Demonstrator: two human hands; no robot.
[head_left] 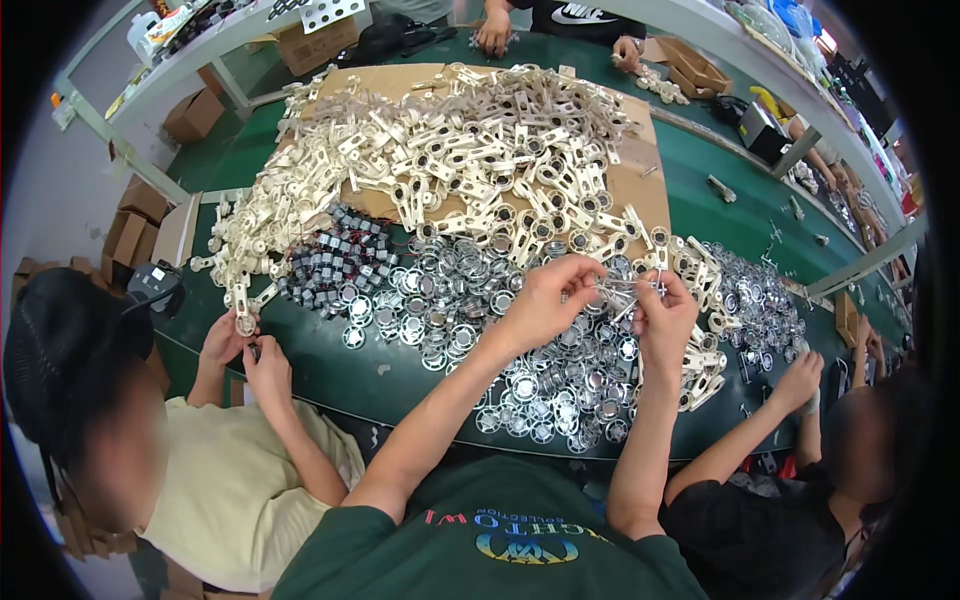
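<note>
Over the far right part of the pile of silver discs, the left hand and the right hand are facing each other, both pinching a small shiny part with thumb and fingertips. Neither is clenching into a fist; fingertips are probably doing the work because the part is looking thin and slight. Its outline is blending into the discs behind, so I cannot tell its exact shape. Gripping from opposite sides is likely keeping it from twisting.

Around the disc pile, supplies are lying in groups, seemingly by kind for easy reaching. Small dark blocks are sitting left of it; cream plastic arms are heaping beyond it on a cardboard sheet, perhaps shielding them from the green table. Other shiny pieces are resting right of it. Farther left of it, a co-worker is holding a cream piece, apparently for close handling.
</note>
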